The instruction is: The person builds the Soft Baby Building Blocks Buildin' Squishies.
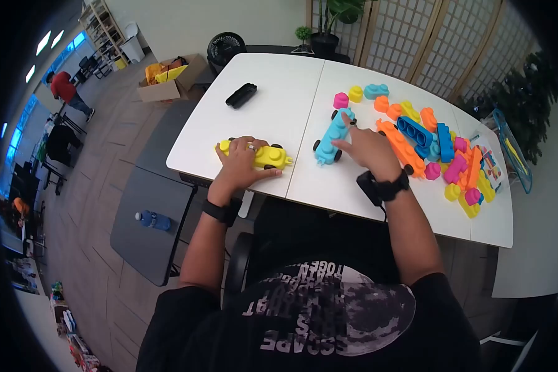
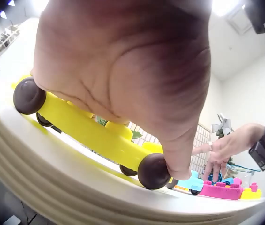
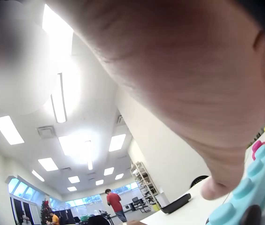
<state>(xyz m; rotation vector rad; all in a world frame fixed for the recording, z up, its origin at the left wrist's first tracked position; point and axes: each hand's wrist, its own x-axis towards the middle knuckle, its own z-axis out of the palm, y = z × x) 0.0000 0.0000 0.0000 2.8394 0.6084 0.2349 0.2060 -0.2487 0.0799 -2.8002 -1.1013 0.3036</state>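
A yellow toy car base with dark wheels stands on the left part of the white table. My left hand lies over it, fingers across its top and far side, thumb by a near wheel. The left wrist view shows the palm close above the yellow base. To its right is a light blue toy car base, studs up. My right hand is over its right side, index finger reaching toward its far end and thumb extended. In the right wrist view the thumb overlaps the blue base.
An orange car base stands right of the right hand. Beyond it lie several loose blocks, including a dark blue block and a pink block. A black case lies at the back left. A grey side table holds a bottle.
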